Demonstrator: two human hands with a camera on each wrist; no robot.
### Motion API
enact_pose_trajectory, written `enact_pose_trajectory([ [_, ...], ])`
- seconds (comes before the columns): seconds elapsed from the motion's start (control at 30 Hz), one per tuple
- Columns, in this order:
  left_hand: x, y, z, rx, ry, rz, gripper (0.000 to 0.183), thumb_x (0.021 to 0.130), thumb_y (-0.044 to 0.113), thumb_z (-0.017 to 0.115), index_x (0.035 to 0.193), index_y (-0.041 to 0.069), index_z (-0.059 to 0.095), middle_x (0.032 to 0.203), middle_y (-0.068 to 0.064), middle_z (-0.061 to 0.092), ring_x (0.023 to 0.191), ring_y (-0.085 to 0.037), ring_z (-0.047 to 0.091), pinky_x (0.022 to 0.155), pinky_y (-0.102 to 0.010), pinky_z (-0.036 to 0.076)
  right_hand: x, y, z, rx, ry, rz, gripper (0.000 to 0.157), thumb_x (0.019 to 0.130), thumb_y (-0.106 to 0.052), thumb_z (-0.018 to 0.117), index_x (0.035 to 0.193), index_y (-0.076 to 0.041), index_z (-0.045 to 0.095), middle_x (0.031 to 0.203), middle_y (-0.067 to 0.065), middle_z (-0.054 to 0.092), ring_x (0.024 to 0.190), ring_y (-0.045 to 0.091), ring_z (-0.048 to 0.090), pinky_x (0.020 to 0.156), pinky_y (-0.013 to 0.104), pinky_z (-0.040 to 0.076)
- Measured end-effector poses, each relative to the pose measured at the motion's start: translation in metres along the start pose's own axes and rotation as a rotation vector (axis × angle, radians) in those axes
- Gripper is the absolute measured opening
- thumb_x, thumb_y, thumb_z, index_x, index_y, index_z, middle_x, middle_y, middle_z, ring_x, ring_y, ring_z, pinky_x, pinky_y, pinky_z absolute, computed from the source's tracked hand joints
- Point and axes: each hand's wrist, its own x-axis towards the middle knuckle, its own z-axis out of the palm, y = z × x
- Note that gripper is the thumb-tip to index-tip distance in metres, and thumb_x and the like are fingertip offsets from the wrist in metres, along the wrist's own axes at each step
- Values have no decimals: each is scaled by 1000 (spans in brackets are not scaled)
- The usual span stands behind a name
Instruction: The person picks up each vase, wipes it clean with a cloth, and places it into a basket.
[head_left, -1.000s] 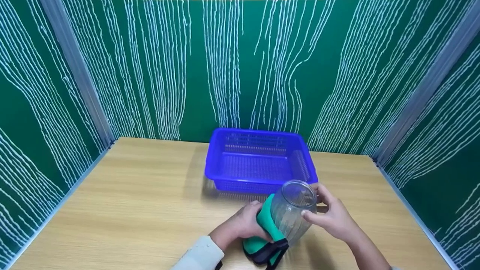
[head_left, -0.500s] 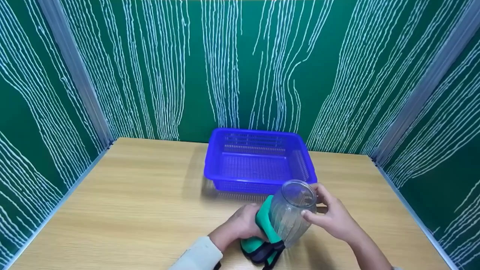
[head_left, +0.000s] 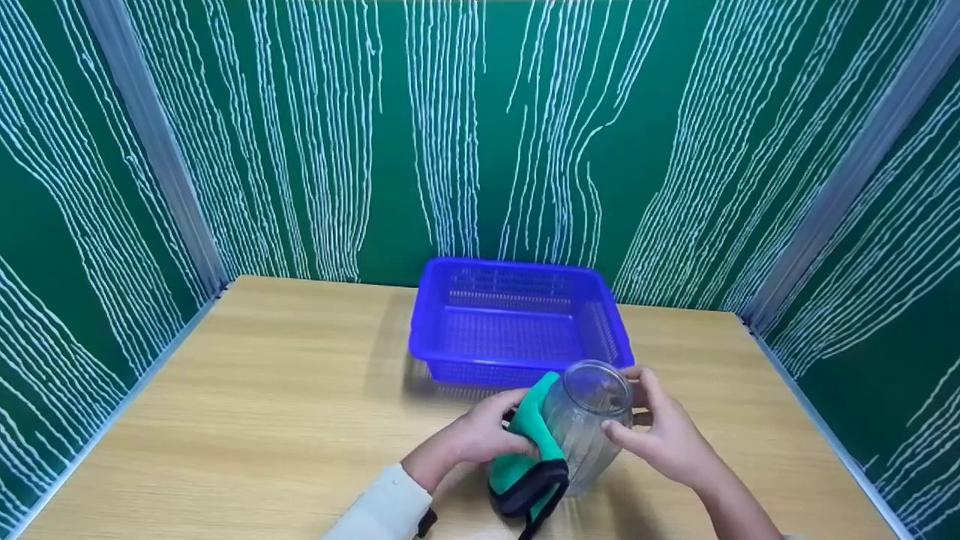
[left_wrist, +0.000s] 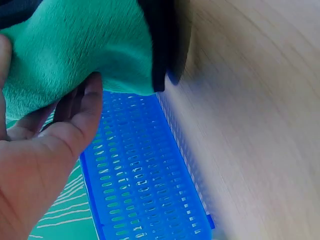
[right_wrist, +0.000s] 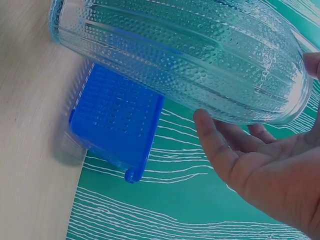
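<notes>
A clear glass jar (head_left: 589, 450) with ribbed, dimpled sides has its mouth uppermost and its base on or close to the table. My right hand (head_left: 673, 439) grips it near the rim, thumb in front and fingers on the far side. Against the jar's left side, my left hand (head_left: 480, 433) holds a green cloth (head_left: 534, 420) with black edging, pinched between thumb and fingers. In the left wrist view the fleecy cloth (left_wrist: 75, 50) covers part of the fingers. The right wrist view shows the jar (right_wrist: 190, 65) with fingertips touching its side.
Just behind the jar stands a blue plastic basket (head_left: 480, 373) with slotted walls and nothing visible inside. The wooden table (head_left: 262, 390) is bounded by green panels (head_left: 382, 187) with white wavy lines and grey metal posts (head_left: 161, 142).
The left hand and cloth dip slightly, then move up along the jar's side, and the cloth's top edge now sits higher, near the rim. The jar and right hand stay in place.
</notes>
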Motion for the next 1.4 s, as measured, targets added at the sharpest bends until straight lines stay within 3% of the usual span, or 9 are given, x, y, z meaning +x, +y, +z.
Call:
enact_pose_trajectory([
  [0.13, -2, -2, 1, -42, 3, 29, 66, 71, 31, 70, 126, 42, 36, 113, 11, 44, 100, -8, 45, 84, -26, 40, 1, 2, 1, 11, 11, 3, 48, 72, -15, 70, 109, -19, 40, 99, -1, 58, 90, 13, 56, 74, 26, 47],
  [0.37, 0, 2, -4, -85, 51, 82, 69, 72, 32, 69, 131, 39, 33, 118, 6, 43, 104, -11, 44, 86, -29, 39, 3, 4, 3, 22, -1, 11, 46, 72, -17, 69, 107, -19, 40, 100, -3, 57, 91, 13, 55, 75, 28, 47],
  [0.6, 4, 20, -9, -93, 113, 111, 66, 74, 36, 67, 131, 37, 34, 118, 5, 43, 99, -14, 45, 81, -29, 41, 2, 2, 4, 33, -8, 9, 41, 74, -14, 67, 104, -16, 39, 97, -1, 58, 90, 14, 55, 77, 29, 46],
  [0.87, 5, 43, -8, -96, 161, 143, 65, 74, 36, 67, 130, 39, 34, 122, 9, 40, 107, -14, 43, 87, -34, 38, -1, 0, 5, 40, -21, 2, 45, 78, -22, 65, 111, -17, 36, 106, 1, 53, 99, 17, 52, 83, 36, 44],
  [1.03, 3, 52, -6, -23, 151, 140, 66, 74, 44, 64, 131, 43, 29, 127, 14, 36, 110, -10, 40, 90, -36, 36, -4, -1, 5, 47, -7, 17, 57, 74, -32, 68, 118, -19, 34, 110, -1, 48, 103, 17, 46, 83, 37, 42],
  [1.23, 4, 46, -4, 33, 121, 83, 66, 74, 52, 59, 130, 49, 23, 133, 16, 33, 114, -10, 36, 90, -39, 35, -4, 0, 7, 37, 34, -11, 54, 72, -30, 71, 114, -18, 39, 105, -3, 49, 98, 13, 46, 78, 32, 43],
  [1.33, 5, 40, -6, 12, 88, 102, 66, 76, 48, 59, 131, 47, 22, 134, 14, 34, 115, -10, 38, 92, -38, 35, -3, 0, 8, 44, 30, -12, 55, 71, -29, 71, 115, -20, 38, 106, -3, 48, 97, 14, 47, 77, 32, 43],
  [1.4, 4, 40, -10, 11, 52, 144, 67, 79, 40, 60, 135, 38, 23, 134, 9, 35, 116, -10, 38, 94, -35, 34, -3, 1, 8, 50, 27, -9, 56, 71, -29, 71, 116, -20, 37, 107, -2, 46, 98, 14, 46, 78, 32, 43],
])
